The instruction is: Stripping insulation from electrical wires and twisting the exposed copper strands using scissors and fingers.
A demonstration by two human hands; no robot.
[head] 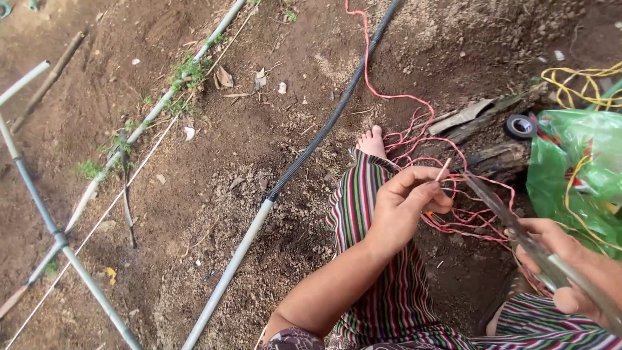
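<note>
Bare brown soil (214,214) with pebbles and dry leaf scraps fills nearly everything underfoot. Across it runs a long grey plastic pipe (227,272), which joins a black corrugated hose (337,110) that carries on toward the top edge. To the left, thinner grey metal tubes (39,207) cross each other, and another pale pipe (155,110) lies slantwise with small green weeds beside it.

The person sits on the ground in striped multicoloured trousers (382,279), one bare foot (372,142) stretched out on the soil. At the right edge lies a crumpled green plastic bag (576,175), with loops of yellow cord (576,84) above and over it. Just left of the bag rests a weathered piece of dark wood (492,159), and by it a small black roll of tape (519,126).

A tangle of thin red wire (453,194) lies heaped between the foot and the wood, one strand trailing up toward the top edge. The left hand (405,207) is pinched closed on an end of this red wire, holding it up just above the heap, thumb and fingertips pressed together. The right hand (560,259) is wrapped round the handle of a long grey metal blade (492,201), whose tip points at the wire held by the left hand. The two hands are apart, with the blade reaching between them.
</note>
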